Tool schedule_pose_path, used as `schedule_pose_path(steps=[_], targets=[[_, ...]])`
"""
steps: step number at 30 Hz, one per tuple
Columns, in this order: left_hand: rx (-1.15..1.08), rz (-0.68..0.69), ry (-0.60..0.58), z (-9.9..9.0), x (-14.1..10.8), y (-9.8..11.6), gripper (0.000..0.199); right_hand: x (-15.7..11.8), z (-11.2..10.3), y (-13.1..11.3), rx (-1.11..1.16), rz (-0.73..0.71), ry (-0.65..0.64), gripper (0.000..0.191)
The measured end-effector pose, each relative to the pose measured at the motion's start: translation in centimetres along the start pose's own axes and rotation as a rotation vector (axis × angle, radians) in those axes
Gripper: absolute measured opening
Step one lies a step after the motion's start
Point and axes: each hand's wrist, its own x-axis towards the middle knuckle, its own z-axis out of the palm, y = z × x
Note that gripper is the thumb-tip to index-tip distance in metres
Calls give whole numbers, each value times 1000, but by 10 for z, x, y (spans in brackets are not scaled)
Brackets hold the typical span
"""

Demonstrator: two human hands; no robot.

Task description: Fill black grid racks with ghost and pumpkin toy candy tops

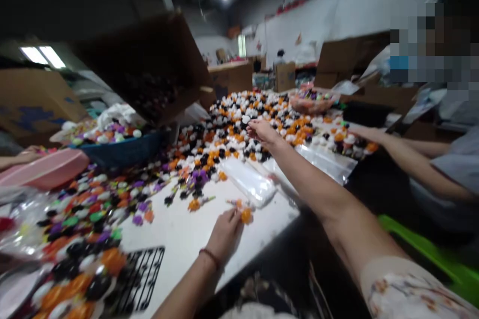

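My right hand (263,132) reaches out over a large heap of small white, black and orange plastic pieces (239,129). Its fingers pinch a small white plastic piece (246,119). Closer to me, my left hand (225,231) is low over the white table (175,239), fingers closed on a small orange plastic piece (245,215) with a clear part. Left of it lies a loose orange piece with a thin stem (194,205). Clear plastic bags (249,182) lie stacked between my two hands. Blur hides the exact shape of the pieces.
A tilted cardboard box (160,60) stands over a blue basin (123,152) of mixed pieces. A pink basin (48,167) and a black wire rack (144,279) are at left. Another person's hand (364,133) works at right, near a pink basket (312,102).
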Motion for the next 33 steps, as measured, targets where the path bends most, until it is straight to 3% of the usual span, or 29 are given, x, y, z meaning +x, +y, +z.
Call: schedule_pose_path(steps=[3,5,8,11,15,19,23,27,30,33], targets=[[-86,-110,-29,4,2,-5,22,-78,5,73,70,81,-68,21],[-133,-157,-18,9,-3,-11,25,-141,-1,111,43,103,-38,29],[-174,-199,18,9,-7,-11,36,-218,-17,153,33,205,128,40],[-208,-196,-12,8,-1,5,42,-259,-26,178,23,305,153,51],[-357,-204,-157,15,13,27,39,-269,-28,186,-30,285,48,59],[-457,-319,-166,14,11,24,31,-269,-25,171,-89,270,-4,56],[-557,-518,-179,-5,-12,15,32,-277,-16,150,-48,305,-45,49],[-695,-697,-174,-29,-27,24,41,-277,-2,138,-69,318,-115,42],[-860,-864,-147,-44,-20,35,46,-268,10,127,-188,226,-167,38],[-829,-936,-93,-53,-23,49,48,-271,19,115,-378,103,-222,32]])
